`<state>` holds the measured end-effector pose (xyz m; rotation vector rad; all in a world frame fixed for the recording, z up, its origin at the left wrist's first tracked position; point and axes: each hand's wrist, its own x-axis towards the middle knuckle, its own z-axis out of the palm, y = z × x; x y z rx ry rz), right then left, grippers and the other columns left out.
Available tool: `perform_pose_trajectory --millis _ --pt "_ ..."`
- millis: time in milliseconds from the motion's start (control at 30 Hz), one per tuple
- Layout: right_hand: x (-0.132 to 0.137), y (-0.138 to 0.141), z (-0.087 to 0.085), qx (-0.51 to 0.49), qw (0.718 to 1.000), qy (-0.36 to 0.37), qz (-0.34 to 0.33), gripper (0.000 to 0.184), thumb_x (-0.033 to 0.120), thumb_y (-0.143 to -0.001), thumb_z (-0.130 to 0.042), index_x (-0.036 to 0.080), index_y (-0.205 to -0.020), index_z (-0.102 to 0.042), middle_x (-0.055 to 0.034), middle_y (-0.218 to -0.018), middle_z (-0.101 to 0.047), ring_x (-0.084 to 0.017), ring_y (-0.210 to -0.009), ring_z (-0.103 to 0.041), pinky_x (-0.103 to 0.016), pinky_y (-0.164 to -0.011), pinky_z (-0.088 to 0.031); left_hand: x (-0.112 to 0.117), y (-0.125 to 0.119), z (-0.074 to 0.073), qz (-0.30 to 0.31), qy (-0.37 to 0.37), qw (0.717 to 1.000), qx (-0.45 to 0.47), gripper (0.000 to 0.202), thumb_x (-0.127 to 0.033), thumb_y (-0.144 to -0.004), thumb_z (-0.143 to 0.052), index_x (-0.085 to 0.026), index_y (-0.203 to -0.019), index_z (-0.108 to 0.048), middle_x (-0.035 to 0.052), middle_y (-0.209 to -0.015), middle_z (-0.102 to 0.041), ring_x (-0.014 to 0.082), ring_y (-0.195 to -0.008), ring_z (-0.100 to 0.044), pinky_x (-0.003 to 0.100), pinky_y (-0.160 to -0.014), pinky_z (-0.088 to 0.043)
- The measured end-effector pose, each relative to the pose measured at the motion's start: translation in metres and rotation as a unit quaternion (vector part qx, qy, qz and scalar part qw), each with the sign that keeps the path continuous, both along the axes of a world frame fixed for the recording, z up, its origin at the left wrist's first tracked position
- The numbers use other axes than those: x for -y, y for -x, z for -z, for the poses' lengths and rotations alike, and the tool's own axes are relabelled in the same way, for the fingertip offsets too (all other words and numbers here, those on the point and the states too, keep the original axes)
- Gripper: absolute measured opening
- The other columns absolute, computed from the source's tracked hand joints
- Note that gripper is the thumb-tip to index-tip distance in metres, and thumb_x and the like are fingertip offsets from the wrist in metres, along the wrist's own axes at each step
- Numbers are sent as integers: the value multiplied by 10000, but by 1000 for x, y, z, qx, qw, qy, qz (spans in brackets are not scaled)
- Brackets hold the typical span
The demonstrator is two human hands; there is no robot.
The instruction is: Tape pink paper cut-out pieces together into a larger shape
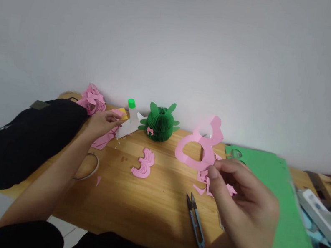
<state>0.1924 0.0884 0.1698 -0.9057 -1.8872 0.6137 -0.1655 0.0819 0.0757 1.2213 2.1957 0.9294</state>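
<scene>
My right hand point(242, 208) pinches a pink paper cutout point(201, 145) with a hole in its middle and holds it up above the wooden table point(151, 206). My left hand point(104, 122) reaches to the far left of the table, fingers closed on a white glue bottle with a green cap point(131, 119) that leans over pink paper scraps point(104, 139). A stack of pink curved paper pieces point(144, 163) lies between the hands. Small thread snips point(195, 220) rest on the table just below my right hand.
A green honeycomb paper ball with leaves point(161, 122) stands at the back by the wall. A black bag point(17, 139) lies at left, crumpled pink paper point(93, 99) behind it. Green paper sheets point(271, 192) and a white power strip point(322, 213) are at right.
</scene>
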Motion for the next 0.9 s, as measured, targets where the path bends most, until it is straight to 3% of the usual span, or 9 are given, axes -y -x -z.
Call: perform_pose_trajectory --millis 133,233,333,467,500,567,633,733,900 --pt "-1 0 0 -1 1000 5 -11 98 143 -868 -634 218 -808 -651 33 -649 -577 -109 -551 -506 -249 -495 -397 1 4 7 -17 7 999 46 298 -350 -939 -605 -133 -1143 -615 73 -1128 -644 214 -973 -651 400 -831 -572" --pt "-1 0 2 -7 1000 -1 -7 99 136 -867 -638 219 -813 -653 30 -666 -586 -109 -569 -503 -247 -504 -394 3 2 3 -21 -23 997 73 274 -326 -889 -673 -108 -1052 -644 64 -1022 -681 214 -923 -669 386 -810 -576" --pt "-1 1 3 -15 1000 9 -13 113 120 -866 -636 222 -822 -654 29 -696 -607 -108 -604 -522 -238 -522 -407 8 -12 -14 -8 -87 992 86 268 -292 -732 -804 -104 -881 -682 65 -881 -731 236 -861 -683 387 -793 -571" --pt "-2 4 3 -68 991 71 -93 113 104 -861 -629 209 -824 -649 37 -676 -586 -91 -564 -521 -220 -502 -420 21 -58 -50 87 -173 973 124 222 -373 -732 -780 -178 -824 -727 64 -883 -770 215 -823 -699 346 -724 -582" --pt "-2 5 3 -86 985 88 -118 112 101 -860 -626 205 -824 -651 41 -661 -572 -86 -548 -512 -215 -491 -418 23 -73 -59 141 -181 963 145 193 -370 -765 -759 -188 -827 -740 60 -816 -769 198 -756 -701 329 -682 -582" --pt "-2 7 2 -118 974 111 -159 116 94 -853 -618 198 -823 -658 48 -637 -553 -80 -526 -497 -207 -470 -412 26 -105 -74 296 -209 903 230 164 -322 -892 -643 -197 -912 -746 72 -823 -774 177 -709 -705 294 -612 -572" --pt "-2 9 2 -142 966 122 -176 122 85 -848 -610 192 -823 -664 48 -632 -553 -75 -511 -488 -202 -453 -406 24 -133 -84 355 -205 855 318 220 -312 -952 -559 -201 -897 -740 51 -793 -764 150 -657 -690 269 -591 -562" --pt "-2 8 3 -154 964 136 -169 122 91 -847 -617 198 -823 -672 50 -638 -555 -69 -515 -484 -197 -454 -401 18 -163 -92 325 -212 803 453 260 -317 -911 -602 -165 -725 -701 8 -624 -683 99 -531 -601 210 -516 -501" --pt "-3 6 4 -162 960 158 -166 121 110 -859 -620 213 -820 -668 52 -663 -567 -62 -530 -476 -194 -467 -386 12 -176 -97 257 -162 780 547 62 -215 -723 -744 -154 -711 -740 9 -659 -693 112 -618 -619 210 -604 -506"
